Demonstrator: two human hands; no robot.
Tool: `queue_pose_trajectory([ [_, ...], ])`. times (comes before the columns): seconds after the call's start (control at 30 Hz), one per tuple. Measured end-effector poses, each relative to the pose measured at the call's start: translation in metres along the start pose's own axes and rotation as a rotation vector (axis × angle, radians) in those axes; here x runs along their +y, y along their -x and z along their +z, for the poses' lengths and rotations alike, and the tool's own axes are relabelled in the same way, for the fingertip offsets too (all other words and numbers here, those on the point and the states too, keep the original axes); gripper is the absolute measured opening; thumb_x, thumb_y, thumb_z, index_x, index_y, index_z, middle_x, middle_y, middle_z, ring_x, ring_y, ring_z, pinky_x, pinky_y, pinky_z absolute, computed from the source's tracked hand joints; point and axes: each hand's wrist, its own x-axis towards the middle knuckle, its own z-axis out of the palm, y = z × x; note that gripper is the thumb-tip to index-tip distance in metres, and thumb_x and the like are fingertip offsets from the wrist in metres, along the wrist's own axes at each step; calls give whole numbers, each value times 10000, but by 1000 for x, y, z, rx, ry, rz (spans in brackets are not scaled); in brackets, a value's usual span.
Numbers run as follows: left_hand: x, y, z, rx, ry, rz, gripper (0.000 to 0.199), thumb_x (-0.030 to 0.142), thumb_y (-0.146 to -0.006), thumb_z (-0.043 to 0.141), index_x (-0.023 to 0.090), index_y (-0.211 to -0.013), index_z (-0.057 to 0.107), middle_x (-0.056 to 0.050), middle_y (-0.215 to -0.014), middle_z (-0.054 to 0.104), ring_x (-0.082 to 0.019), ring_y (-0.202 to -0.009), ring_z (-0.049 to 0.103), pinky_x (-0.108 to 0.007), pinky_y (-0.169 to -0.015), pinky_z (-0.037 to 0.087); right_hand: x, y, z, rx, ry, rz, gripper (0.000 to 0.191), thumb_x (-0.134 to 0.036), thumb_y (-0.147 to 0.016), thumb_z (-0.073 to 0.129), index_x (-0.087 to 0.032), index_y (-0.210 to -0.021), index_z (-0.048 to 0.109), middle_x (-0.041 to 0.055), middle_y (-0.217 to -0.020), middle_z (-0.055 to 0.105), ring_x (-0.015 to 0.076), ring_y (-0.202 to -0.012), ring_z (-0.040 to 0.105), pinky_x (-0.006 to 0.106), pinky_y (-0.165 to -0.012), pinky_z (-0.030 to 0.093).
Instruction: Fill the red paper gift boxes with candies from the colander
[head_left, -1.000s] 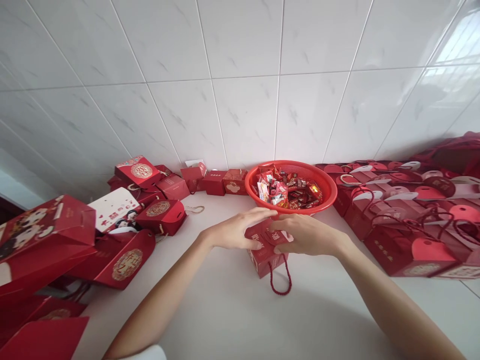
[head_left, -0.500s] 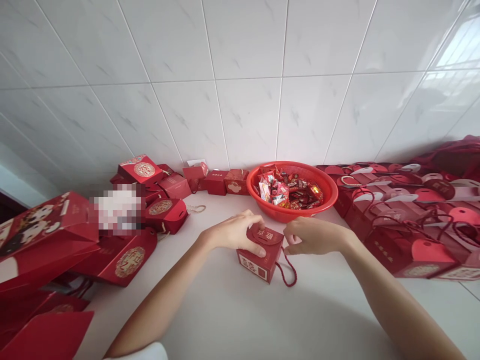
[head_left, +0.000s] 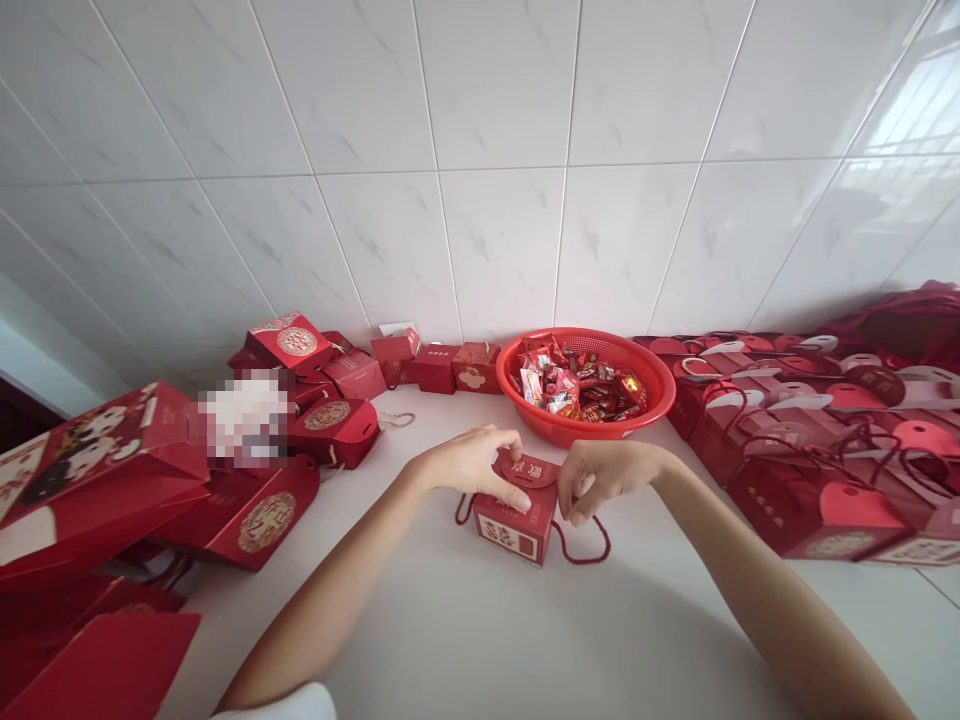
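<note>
A small red cardboard gift box with gold lettering and a lid flap stands upright on the white tabletop. My left hand grips it from the left and above, thumb on the near top edge and fingers bent over the far side. Just off its right side is my right hand, fingers curled in a pinch; what lies between them, if anything, is hidden. A dark red cord loops out on the box's right, its far end passing behind my right fingertips. More cord shows at the left side.
Beyond the box a red plastic basket holds wrapped candies. Rows of red boxes with cord handles fill the right side. Several red boxes lie piled on the left. A tiled wall rises behind the table.
My right hand has shifted slightly left and lower, its fingers curling more. The right cord loop now spreads wider, and a cord loop has come into view left of the box.
</note>
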Motion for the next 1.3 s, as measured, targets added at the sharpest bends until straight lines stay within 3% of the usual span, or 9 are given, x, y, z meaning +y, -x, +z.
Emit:
queue_pose_trajectory([
  [0.1,-3,-2,-1,-7,121,39,595,551,-575,850,217,-1024,650,-53,-1137,641,-260,-1019,604,-311,-820,456,-9,5,-2,106,-195,-38,330,-376,-628,869,-148,-842,760,-1,-688,710,126,-625,639,251,-653,508],
  [0.27,-3,3,-12,-78,368,43,573,368,-623,827,221,-1153,665,-58,-1245,666,-161,-765,640,-291,-696,480,-27,16,-2,377,-394,-171,292,-341,-693,845,-143,-861,713,14,-696,710,140,-651,670,294,-704,540],
  [0.47,4,23,-32,107,602,162,408,340,-735,775,210,-1110,684,-66,-1192,701,-219,-992,674,-356,-862,528,-46,34,4,538,-358,-248,285,-359,-789,783,-163,-975,692,43,-831,720,168,-801,678,343,-818,539],
  [0.63,14,39,-38,146,807,265,376,366,-833,726,199,-1165,668,-108,-1291,668,-260,-1074,676,-445,-962,521,-56,40,9,681,-308,-236,302,-377,-804,762,-190,-1023,672,53,-932,702,174,-843,659,330,-784,534],
  [0.73,21,45,-35,139,816,331,351,341,-881,688,216,-1207,658,-107,-1377,623,-302,-1241,603,-471,-1042,480,-58,39,13,733,-279,-255,297,-368,-796,760,-193,-1018,666,56,-970,686,173,-836,652,327,-750,541],
  [0.87,31,47,-21,65,807,433,464,312,-897,670,245,-1346,574,-102,-1504,509,-315,-1384,480,-488,-1137,405,-60,32,20,750,-179,-268,222,-351,-799,751,-175,-897,658,55,-920,688,189,-856,664,339,-784,543],
  [1.07,43,45,1,-15,801,521,677,269,-905,646,314,-1521,367,-75,-1638,300,-289,-1501,296,-478,-1213,302,-61,21,36,816,29,-154,212,-376,-822,713,-171,-816,659,22,-791,667,157,-712,610,294,-667,504],
  [1.17,45,46,5,-20,812,559,684,252,-913,631,338,-1531,348,-56,-1657,252,-283,-1506,284,-479,-1221,290,-60,16,41,854,101,-129,177,-346,-839,677,-175,-795,669,17,-751,658,159,-712,600,294,-674,495],
  [1.3,46,43,7,54,779,572,695,285,-893,665,360,-1519,370,-59,-1622,330,-305,-1453,381,-472,-1168,379,-60,13,43,913,134,-120,149,-312,-856,625,-186,-804,686,30,-790,683,171,-727,615,302,-668,492],
])
